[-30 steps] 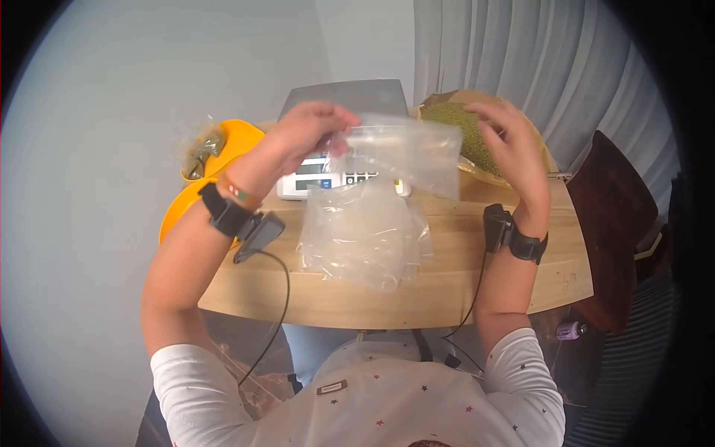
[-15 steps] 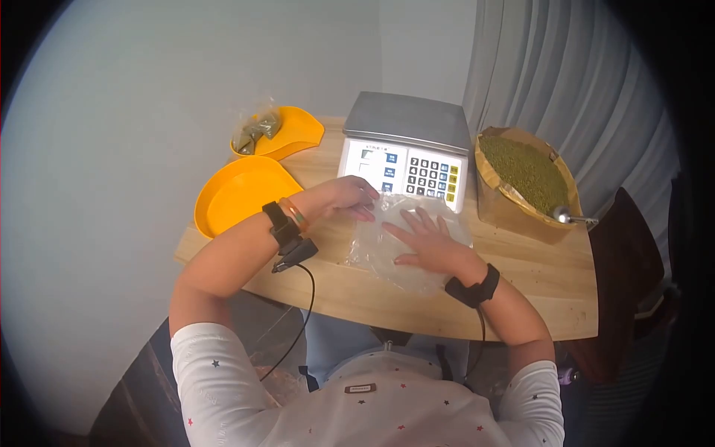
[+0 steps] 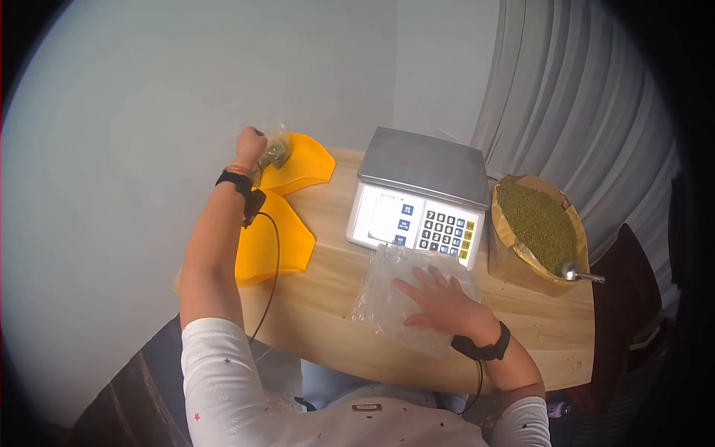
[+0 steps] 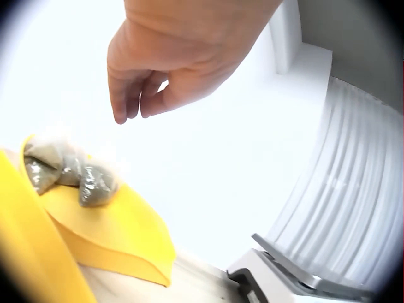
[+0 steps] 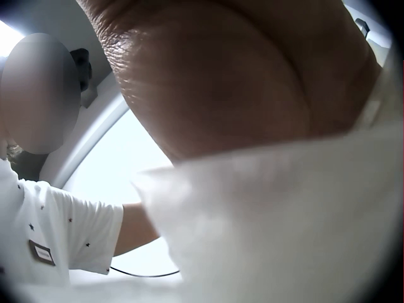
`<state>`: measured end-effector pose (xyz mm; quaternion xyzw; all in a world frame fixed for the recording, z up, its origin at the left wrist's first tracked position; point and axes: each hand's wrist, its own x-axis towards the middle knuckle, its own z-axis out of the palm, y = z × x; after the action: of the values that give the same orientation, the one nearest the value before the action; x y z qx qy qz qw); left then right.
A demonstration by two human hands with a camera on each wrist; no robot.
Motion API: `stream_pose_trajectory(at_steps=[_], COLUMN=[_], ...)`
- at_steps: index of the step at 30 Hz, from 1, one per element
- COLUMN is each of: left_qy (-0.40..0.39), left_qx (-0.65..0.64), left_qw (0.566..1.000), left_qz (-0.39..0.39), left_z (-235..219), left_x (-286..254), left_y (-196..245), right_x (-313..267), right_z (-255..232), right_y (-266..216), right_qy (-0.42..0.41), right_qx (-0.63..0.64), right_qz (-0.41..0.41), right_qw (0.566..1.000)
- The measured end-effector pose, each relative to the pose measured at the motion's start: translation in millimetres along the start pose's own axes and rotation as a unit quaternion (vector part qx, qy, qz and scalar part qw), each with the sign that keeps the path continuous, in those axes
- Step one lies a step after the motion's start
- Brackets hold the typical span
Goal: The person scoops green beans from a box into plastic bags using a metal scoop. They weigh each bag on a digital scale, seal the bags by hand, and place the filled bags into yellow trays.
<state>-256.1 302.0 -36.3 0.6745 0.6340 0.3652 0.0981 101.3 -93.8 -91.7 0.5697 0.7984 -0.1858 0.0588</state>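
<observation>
My left hand (image 3: 251, 147) is raised at the far left, beside small knotted clear bags (image 3: 277, 153) with greenish contents in the back yellow tray (image 3: 311, 162). In the left wrist view its fingers hang loosely bent toward the thumb, with nothing between them, above and apart from those bags (image 4: 98, 186). Fingers spread, my right hand (image 3: 450, 307) presses flat on a stack of clear plastic bags (image 3: 386, 294) in front of the scale (image 3: 424, 167). The right wrist view has the palm filling the top over blurred whitish plastic (image 5: 271, 233).
A second yellow tray (image 3: 279, 242) sits nearer, partly under my left forearm. To the scale's right stands a brown paper sack (image 3: 521, 264) full of small green grains (image 3: 540, 227), a metal scoop (image 3: 572, 274) at its edge. A wall borders the table's left side.
The plastic bag held up a second ago went down onto the stack, and my right hand came onto it. My left hand left the stack and reached far left.
</observation>
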Motion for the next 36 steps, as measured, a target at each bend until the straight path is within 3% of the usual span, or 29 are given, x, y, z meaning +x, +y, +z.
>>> stream_pose_trajectory(at_steps=[3, 9, 11, 15, 17, 21, 29, 31, 32, 36], left_qy=[0.056, 0.028, -0.002, -0.007, 0.056, 0.117, 0.106, 0.095, 0.085, -0.011], left_qx=[0.058, 0.211, 0.234, 0.230, 0.208, 0.139, -0.020, -0.053, -0.089, -0.154], left_qw=[0.997, 0.977, 0.969, 0.969, 0.972, 0.982, 0.992, 0.987, 0.979, 0.972], left_qz=[0.016, -0.021, -0.075, -0.095, -0.091, -0.057, 0.069, 0.117, 0.160, 0.178], left_z=[13, 32, 32, 26, 18, 10, -35, -40, -40, -46], left_x=[17, 16, 12, 15, 7, 28, 15, 8, 3, -50], left_y=[-26, -48, -51, -58, -47, -72, -2, 22, 43, 137], right_x=[-15, -42, -50, -63, -68, -72, -84, -83, -80, -73], right_z=[-18, -54, -63, -75, -80, -86, -92, -90, -88, -83], right_y=[1, 13, 19, 32, 38, 43, 53, 61, 69, 75], right_qy=[0.013, 0.080, 0.096, 0.121, 0.125, 0.175, 0.212, 0.206, 0.218, 0.240], right_qx=[0.019, 0.047, 0.052, 0.072, 0.085, 0.081, 0.114, 0.174, 0.170, 0.243], right_qz=[-0.019, -0.041, -0.045, -0.039, -0.040, -0.049, -0.073, -0.124, -0.155, -0.150], right_qw=[1.000, 0.995, 0.993, 0.989, 0.988, 0.980, 0.968, 0.955, 0.949, 0.928])
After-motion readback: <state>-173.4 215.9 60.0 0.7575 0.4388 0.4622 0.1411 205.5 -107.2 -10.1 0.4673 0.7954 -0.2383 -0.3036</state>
